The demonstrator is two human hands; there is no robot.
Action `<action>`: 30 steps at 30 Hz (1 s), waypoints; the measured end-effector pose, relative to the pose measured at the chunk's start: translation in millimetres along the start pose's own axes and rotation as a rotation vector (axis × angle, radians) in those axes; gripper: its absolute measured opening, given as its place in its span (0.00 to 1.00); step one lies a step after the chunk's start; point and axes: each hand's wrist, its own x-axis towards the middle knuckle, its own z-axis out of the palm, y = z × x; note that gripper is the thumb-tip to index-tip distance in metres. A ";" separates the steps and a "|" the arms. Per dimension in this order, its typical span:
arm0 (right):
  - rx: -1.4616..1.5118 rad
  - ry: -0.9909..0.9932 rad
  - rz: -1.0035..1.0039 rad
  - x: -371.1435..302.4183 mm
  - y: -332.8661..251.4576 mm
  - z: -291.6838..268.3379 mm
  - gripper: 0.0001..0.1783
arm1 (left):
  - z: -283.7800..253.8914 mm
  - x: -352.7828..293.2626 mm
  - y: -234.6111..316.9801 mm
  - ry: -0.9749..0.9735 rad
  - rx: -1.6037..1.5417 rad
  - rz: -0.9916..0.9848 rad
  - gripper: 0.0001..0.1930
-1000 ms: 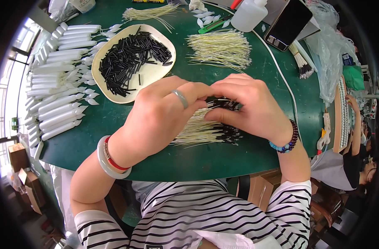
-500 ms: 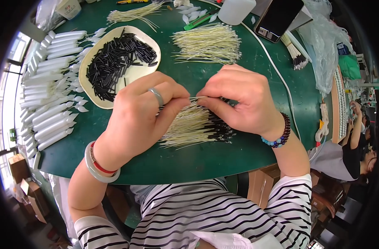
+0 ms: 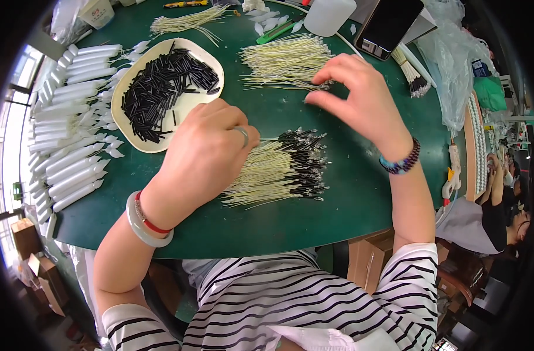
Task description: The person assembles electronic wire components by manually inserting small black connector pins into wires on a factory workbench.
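Observation:
My left hand (image 3: 211, 149) is closed, its fingertips pinched at the upper left of a pile of thin pale-yellow wires (image 3: 258, 175). From that pinch a thin pale wire (image 3: 270, 139) runs rightward to the black-sleeved ends (image 3: 305, 169) of the pile. My right hand (image 3: 357, 96) hovers at the right end of a second bundle of pale wires (image 3: 281, 61), which shows no black sleeves. Its thumb and forefinger are apart, with nothing visible between them. Left of my hands is a cream dish (image 3: 211, 58) holding many short black tubes (image 3: 162, 88).
White candle-shaped sticks (image 3: 80, 169) lie in rows along the left. At the back are a loose wire bunch (image 3: 188, 23), a green cutter (image 3: 276, 32), a white container (image 3: 330, 16) and a phone (image 3: 390, 26). A glue gun (image 3: 452, 175) hangs near the right edge; a person (image 3: 498, 193) sits beyond.
My right hand has let go of the wire both hands pinched, moved up and right to the far bundle, and opened. My left hand has shifted slightly left, uncovering the black-sleeved ends.

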 end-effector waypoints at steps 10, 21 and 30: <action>-0.163 0.159 -0.138 -0.7 0.2 5.7 0.07 | -48.5 1.9 -29.8 0.143 0.031 -0.315 0.06; 0.136 0.051 0.138 -8.0 -9.3 2.2 0.08 | -32.3 9.1 -47.2 0.082 -0.043 -0.259 0.06; 0.091 0.033 0.072 -6.1 -6.3 -8.3 0.07 | -22.4 12.9 -54.9 -0.013 0.141 -0.113 0.05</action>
